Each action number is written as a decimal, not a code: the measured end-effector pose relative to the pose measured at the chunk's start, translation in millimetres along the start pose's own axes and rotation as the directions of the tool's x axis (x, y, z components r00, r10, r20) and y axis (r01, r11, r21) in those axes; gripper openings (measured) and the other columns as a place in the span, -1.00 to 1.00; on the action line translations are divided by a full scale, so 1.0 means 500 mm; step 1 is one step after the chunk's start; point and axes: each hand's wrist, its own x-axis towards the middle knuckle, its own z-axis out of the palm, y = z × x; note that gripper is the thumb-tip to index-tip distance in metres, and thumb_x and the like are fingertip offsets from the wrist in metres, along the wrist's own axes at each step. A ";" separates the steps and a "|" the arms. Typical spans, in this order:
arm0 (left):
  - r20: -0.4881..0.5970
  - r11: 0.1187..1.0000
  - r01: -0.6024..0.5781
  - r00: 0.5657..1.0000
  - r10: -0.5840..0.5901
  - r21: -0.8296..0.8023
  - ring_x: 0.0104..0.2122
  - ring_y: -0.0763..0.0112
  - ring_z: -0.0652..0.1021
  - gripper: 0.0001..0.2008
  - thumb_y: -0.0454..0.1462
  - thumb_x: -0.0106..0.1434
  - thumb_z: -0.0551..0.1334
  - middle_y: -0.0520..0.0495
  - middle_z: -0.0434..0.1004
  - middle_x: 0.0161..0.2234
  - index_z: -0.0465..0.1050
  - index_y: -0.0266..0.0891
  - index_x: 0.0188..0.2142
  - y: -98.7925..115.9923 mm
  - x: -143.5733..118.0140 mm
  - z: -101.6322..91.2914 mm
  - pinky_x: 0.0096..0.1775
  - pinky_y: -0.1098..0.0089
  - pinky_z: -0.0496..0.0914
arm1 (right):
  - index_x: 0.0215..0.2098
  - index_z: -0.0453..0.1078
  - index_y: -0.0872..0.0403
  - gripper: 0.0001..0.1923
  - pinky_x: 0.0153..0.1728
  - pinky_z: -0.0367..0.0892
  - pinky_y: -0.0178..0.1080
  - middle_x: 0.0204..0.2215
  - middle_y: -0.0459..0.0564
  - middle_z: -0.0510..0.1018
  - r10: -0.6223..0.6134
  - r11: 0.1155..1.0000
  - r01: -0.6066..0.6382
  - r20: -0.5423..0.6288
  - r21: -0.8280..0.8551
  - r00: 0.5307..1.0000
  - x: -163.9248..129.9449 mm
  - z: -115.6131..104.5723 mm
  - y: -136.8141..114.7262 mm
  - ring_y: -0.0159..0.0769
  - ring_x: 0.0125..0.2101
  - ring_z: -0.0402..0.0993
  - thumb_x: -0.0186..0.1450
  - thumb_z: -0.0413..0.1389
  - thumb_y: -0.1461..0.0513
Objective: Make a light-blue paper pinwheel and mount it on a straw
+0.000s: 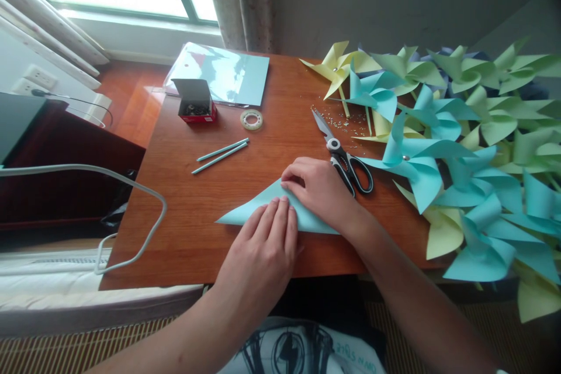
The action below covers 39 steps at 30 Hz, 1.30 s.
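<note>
A light blue sheet of paper (249, 209), folded into a triangle, lies near the front edge of the table. My left hand (265, 239) rests flat on it, fingers stretched out and pressing the paper down. At the triangle's top corner, the thumb and fingers of my right hand (313, 187) pinch the paper; its right part is partly covered by that hand. Scissors (335, 146) with black and white handles lie just beyond my right hand, blades slightly apart. Two light blue paper sticks (225, 155) are farther off to the left.
Many paper pinwheels (416, 158) in blue, green and yellow crowd the right side. A roll of tape (251, 120), an open red box (197, 110) of small dark pieces and a packet of blue paper (236, 79) stand farther back. A white cable (164, 210) loops over the left edge.
</note>
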 end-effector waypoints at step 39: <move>0.164 0.970 0.037 0.986 0.003 -0.241 0.42 -0.37 -0.05 0.11 0.24 0.13 0.29 -0.53 -0.21 0.47 -0.21 -0.07 0.48 0.038 -0.062 0.025 0.32 -0.16 0.02 | -0.35 0.54 0.09 -0.91 -0.21 0.28 -0.26 -0.34 -0.04 0.61 0.016 0.999 -0.015 0.014 -0.034 1.000 0.006 -0.001 0.002 -0.28 -0.27 0.51 0.32 0.23 0.36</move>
